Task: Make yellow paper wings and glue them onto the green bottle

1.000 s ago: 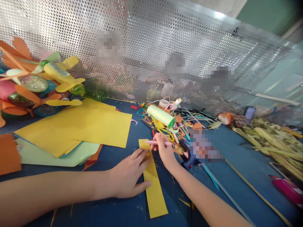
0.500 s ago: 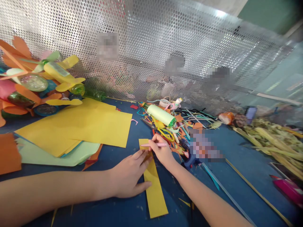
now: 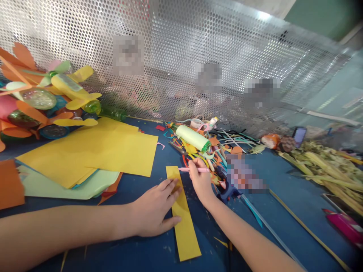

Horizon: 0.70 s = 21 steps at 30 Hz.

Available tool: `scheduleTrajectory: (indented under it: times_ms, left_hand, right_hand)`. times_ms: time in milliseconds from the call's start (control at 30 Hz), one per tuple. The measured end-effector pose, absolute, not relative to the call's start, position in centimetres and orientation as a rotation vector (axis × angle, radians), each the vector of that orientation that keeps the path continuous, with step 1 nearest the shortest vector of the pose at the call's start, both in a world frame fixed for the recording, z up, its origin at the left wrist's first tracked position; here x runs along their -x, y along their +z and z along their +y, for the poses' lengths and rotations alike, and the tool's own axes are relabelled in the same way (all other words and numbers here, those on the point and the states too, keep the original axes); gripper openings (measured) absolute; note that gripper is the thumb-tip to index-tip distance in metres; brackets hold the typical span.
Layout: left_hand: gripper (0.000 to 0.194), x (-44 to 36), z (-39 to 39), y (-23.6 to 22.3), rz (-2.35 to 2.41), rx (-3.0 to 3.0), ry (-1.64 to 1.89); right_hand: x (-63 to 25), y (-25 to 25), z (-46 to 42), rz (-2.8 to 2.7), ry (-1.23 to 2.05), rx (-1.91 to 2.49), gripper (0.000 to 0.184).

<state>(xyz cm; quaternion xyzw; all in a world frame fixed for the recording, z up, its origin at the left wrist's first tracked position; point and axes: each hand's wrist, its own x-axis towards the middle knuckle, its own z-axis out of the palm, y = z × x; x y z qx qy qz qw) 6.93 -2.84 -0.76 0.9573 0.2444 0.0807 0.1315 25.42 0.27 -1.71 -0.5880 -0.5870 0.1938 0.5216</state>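
A long yellow paper strip (image 3: pixel 185 230) lies on the blue table, running from near its front edge towards the middle. My left hand (image 3: pixel 157 209) rests flat across the strip with its fingers spread, holding nothing. Pinched in my right hand (image 3: pixel 201 183) is a pink pen (image 3: pixel 195 170), held almost level, its tip at the right edge of the strip's far end. Whether the tip touches the paper I cannot tell. Just beyond the right hand lie scissors with yellow handles (image 3: pixel 195 156), partly hidden.
Yellow sheets (image 3: pixel 113 151) lie on a pale green sheet (image 3: pixel 65 189) at left. Behind them are paper-flower bottles (image 3: pixel 68 85). A green-wrapped bottle (image 3: pixel 193 138) sits among scraps. Dried husks (image 3: pixel 326 166) and a magenta case (image 3: pixel 344 226) are at right. A perforated metal screen (image 3: pixel 176 56) stands behind.
My right hand has moved a little to the right with the pen, drawing its tip from over the strip to the strip's right edge. My left hand stays in place.
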Motion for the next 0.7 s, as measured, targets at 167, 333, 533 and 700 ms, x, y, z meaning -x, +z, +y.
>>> scheduleTrajectory:
  times_ms: [167, 333, 533, 700]
  left_hand:
    - [0.066, -6.92, -2.78, -0.86, 0.710, -2.779, 0.220]
    - [0.066, -6.92, -2.82, -0.79, 0.717, -2.788, 0.218]
    - [0.066, -6.92, -2.79, -0.92, 0.712, -2.806, 0.214]
    - [0.065, -6.88, -2.82, -1.16, 0.722, -2.808, 0.239]
  right_hand:
    - [-25.44, -1.78, 0.39, -1.386, 0.409, 1.475, 0.029]
    - [-25.45, -2.00, 0.44, -1.430, 0.432, 1.434, 0.028]
    - [-25.52, -2.23, 0.63, -1.453, 0.427, 1.439, 0.028]
    - [-25.45, -2.13, 0.58, -1.439, 0.423, 1.442, 0.028]
